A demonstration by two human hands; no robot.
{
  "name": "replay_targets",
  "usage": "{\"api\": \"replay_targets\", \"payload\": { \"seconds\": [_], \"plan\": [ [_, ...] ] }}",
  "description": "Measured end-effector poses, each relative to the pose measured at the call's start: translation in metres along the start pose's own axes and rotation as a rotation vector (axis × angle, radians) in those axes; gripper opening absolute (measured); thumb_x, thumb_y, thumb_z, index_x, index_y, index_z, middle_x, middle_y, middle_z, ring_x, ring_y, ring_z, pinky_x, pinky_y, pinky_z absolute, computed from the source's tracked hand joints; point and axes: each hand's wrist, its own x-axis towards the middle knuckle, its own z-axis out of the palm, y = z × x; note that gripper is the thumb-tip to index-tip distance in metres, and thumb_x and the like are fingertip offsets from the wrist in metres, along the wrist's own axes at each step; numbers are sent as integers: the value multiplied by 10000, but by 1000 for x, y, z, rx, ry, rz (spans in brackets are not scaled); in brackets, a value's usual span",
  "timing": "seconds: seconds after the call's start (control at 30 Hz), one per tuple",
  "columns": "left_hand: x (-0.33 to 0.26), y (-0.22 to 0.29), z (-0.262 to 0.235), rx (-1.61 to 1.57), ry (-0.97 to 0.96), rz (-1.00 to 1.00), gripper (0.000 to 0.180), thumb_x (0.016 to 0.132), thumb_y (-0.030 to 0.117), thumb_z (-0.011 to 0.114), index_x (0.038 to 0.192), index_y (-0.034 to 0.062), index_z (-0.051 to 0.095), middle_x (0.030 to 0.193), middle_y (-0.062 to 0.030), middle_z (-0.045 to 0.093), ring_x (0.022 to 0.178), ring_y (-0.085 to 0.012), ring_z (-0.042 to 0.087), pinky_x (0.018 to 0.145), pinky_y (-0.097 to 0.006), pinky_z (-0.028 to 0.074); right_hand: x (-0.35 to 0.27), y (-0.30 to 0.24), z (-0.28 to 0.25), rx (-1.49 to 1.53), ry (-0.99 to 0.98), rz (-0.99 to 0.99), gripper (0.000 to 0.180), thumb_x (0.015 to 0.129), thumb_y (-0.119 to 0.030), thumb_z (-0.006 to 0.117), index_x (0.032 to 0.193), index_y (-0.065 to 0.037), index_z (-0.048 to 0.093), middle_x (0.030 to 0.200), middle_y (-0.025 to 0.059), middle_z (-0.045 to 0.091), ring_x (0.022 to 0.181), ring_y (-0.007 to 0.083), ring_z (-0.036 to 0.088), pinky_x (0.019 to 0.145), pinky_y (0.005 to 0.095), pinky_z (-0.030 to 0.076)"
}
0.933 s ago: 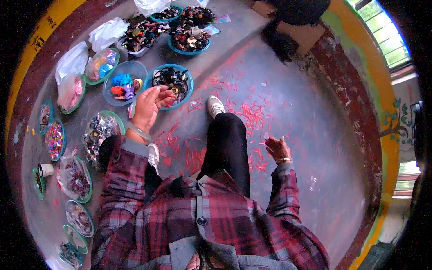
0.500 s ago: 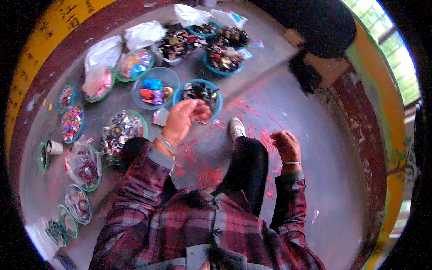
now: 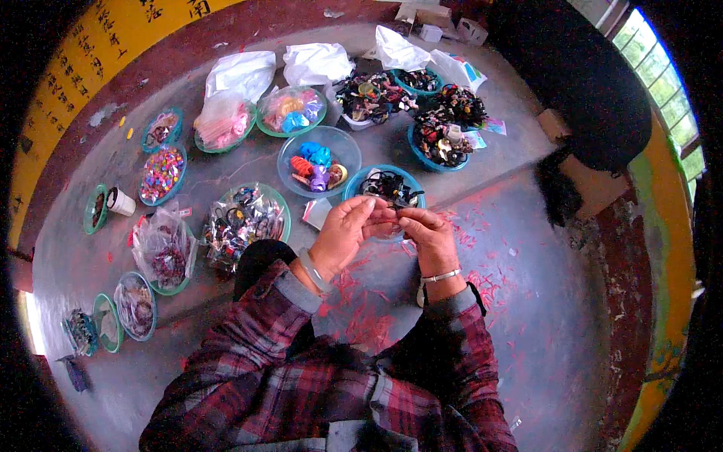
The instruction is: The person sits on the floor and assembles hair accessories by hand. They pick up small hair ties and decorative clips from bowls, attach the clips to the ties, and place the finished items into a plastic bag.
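Note:
My left hand [image 3: 345, 235] and my right hand [image 3: 427, 236] meet in front of me, fingertips pinched together on a small dark hair accessory [image 3: 392, 213] that I can barely make out. Both wrists wear a silver bangle, and the sleeves are red plaid. Just beyond the fingers sits a blue bowl of dark hair ties [image 3: 382, 186]. Behind it is a clear blue bowl [image 3: 319, 159] holding bright blue, orange and purple pieces.
Several bowls and plastic bags of colourful hair accessories fan out on the grey floor, such as a green bowl [image 3: 247, 216] by my left knee and a beaded one [image 3: 161, 172]. A small white cup [image 3: 120, 202] stands at left. A person in black sits at the back right [image 3: 580, 83]. Red scraps litter the floor [image 3: 369, 324].
My right hand came up from beside my leg to join the left hand. The left hand drew back from the blue bowl, and both now pinch one small piece.

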Motion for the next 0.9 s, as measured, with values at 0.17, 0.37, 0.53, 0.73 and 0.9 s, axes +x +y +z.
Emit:
{"api": "replay_targets", "payload": {
  "seconds": [0.17,0.37,0.53,0.73,0.9],
  "plan": [
    [7,-8,-2,-4,-27,-46,281,912,197,408,1025,-38,511,984,-157,578,926,-258,578,827,-363,482,5,5,-6,-21,52,-127,92,721,-32,640,810,-5,644,778,32,614,686,105,540,592,215,409],
    [5,-4,7,-45,-123,-49,256,886,140,459,1068,-37,490,1038,-153,561,968,-237,561,849,-340,468,1,-2,-6,-3,112,-136,71,735,-20,625,801,6,630,747,24,594,650,94,514,577,211,399],
    [10,-16,-4,118,-74,-52,227,857,74,493,1045,-49,524,1017,-133,577,925,-214,577,828,-308,477,1,2,-6,10,119,-138,69,743,-31,620,802,5,623,737,17,590,639,94,510,571,209,397],
    [8,-12,-4,217,20,-27,209,849,71,506,985,-75,568,993,-132,590,889,-198,587,799,-282,490,0,0,-7,-54,61,-110,96,741,-48,628,827,-4,632,761,24,606,643,90,520,554,205,398],
    [8,-12,-5,217,-14,-53,209,842,67,513,979,-84,563,979,-138,595,880,-202,591,791,-290,496,-1,-3,-8,-201,58,-135,135,729,-50,642,858,-11,650,778,35,626,629,85,532,538,196,401]
  ]
}}
